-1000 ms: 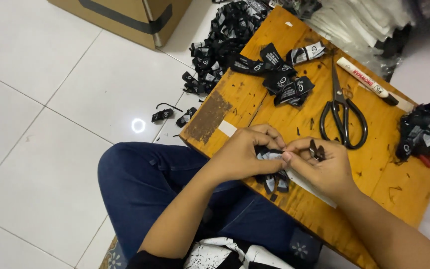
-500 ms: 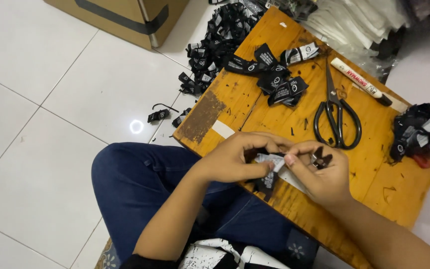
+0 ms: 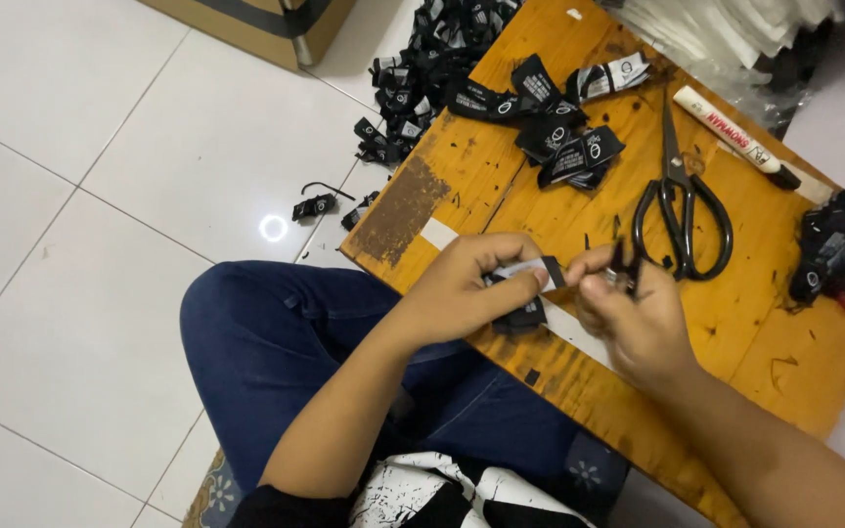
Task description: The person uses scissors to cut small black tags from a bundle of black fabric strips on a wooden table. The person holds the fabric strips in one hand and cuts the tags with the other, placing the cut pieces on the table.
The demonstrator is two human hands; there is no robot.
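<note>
While both hands meet over the near edge of the wooden board [image 3: 735, 323], a woven label strip [image 3: 530, 274] is worked between them.

Left hand [image 3: 466, 288] pinches the strip, with black labels bunched beneath; right hand [image 3: 628, 308] is clenched on a small dark snipping tool, blades hidden. The strip's long axis runs left to right, free end toward the right hand. Judged progress: cut labels [image 3: 564, 127] lie heaped at the far edge and on the floor [image 3: 100, 196]; strip remains. Large scissors [image 3: 682, 210] and a marker [image 3: 735, 137] lie unused.
</note>
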